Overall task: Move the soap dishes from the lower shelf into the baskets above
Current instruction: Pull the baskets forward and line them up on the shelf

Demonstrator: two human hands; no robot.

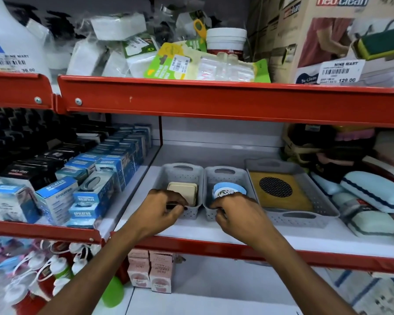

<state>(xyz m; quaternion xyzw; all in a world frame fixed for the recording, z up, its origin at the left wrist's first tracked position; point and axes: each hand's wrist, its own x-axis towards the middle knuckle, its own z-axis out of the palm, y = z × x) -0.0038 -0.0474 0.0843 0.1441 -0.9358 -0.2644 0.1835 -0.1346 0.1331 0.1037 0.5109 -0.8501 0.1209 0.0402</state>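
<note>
Two small grey perforated baskets stand side by side on the middle shelf. The left basket [180, 176] holds cream square soap dishes [183, 189] stacked upright. The right basket [228, 176] holds round blue soap dishes [229, 189], one with a patterned face. My left hand [163, 206] grips the near rim of the left basket, fingers curled over its handle. My right hand [233, 211] grips the near rim of the right basket in the same way.
A larger grey tray [323, 208] with a yellow board and black mesh disc sits to the right, then blue and green pouches [373, 192]. Blue boxes [87, 185] fill the shelf to the left. Pink cartons [150, 271] stand on the lower shelf. Red shelf edges run above and below.
</note>
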